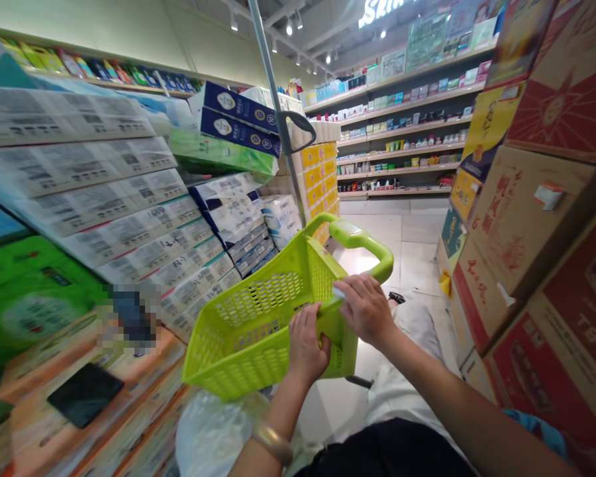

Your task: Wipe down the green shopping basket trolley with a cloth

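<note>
A lime-green plastic shopping basket (238, 376) with perforated walls is tilted in front of me, and nothing shows inside it. Its thick looped handle (385, 255) sticks out on the right. My left hand (308, 348) grips the near rim, fingers over the edge and thumb on the outer wall. Just right of it, my right hand (365, 308) is closed over the corner of the rim. A small white piece (336, 293), perhaps tissue or cloth, peeks out under its fingers and presses on the rim.
Stacked paper-wrapped packs (129, 179) and orange boxes (144, 397) with a dark tablet-like object (85, 394) stand left. A grey pole (273, 73) with a hooked grip rises behind the basket. Cartons (531, 205) line the right; shelves (402, 126) stand behind. A clear plastic bag (203, 430) lies below.
</note>
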Motion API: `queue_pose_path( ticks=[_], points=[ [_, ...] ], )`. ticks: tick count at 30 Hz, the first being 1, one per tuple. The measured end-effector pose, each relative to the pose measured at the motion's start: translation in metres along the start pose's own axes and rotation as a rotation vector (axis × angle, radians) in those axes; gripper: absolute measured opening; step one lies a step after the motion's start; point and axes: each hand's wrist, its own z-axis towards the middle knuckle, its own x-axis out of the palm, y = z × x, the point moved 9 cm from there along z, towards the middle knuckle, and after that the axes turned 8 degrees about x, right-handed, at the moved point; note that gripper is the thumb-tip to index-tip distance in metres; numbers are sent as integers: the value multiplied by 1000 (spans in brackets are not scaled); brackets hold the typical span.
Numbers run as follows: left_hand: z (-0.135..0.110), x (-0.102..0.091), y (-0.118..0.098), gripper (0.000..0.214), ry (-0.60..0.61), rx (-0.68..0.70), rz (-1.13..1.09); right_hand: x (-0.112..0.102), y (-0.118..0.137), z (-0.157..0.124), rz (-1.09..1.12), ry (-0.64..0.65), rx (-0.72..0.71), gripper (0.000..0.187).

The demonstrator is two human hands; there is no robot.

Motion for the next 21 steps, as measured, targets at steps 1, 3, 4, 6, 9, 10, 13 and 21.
queue_pose_path(
  ticks=[1, 3, 4, 6, 9, 10, 13, 21],
  points=[
    [0, -1, 0, 60, 7, -24, -12, -7, -10, 3, -5, -29, 34, 33],
    [1, -2, -1, 63, 10, -68, -22, -18, -25, 8, -17, -76, 99, 35],
    [1, -1, -1, 64, 10, -84, -23, -21, -29, 9, -22, -97, 127, 35],
    [1, 1, -1, 64, 4, -88, -21, -19, -26, 8, -20, -122, 163, 36],
    [0, 4, -1, 62, -11, -42, -5, 1, 0, -1, 19, -63, 132, 35],
    [-1, 4, 0, 61, -24, -26, 10, 10, 11, -5, 36, -24, 103, 35],
    [-4, 2, 2, 60, -61, 3, 60, 25, 30, -11, 64, 47, 33, 35],
    [-1, -2, -2, 63, -5, -74, -16, -19, -29, 12, 3, -87, 131, 34]
  ],
)
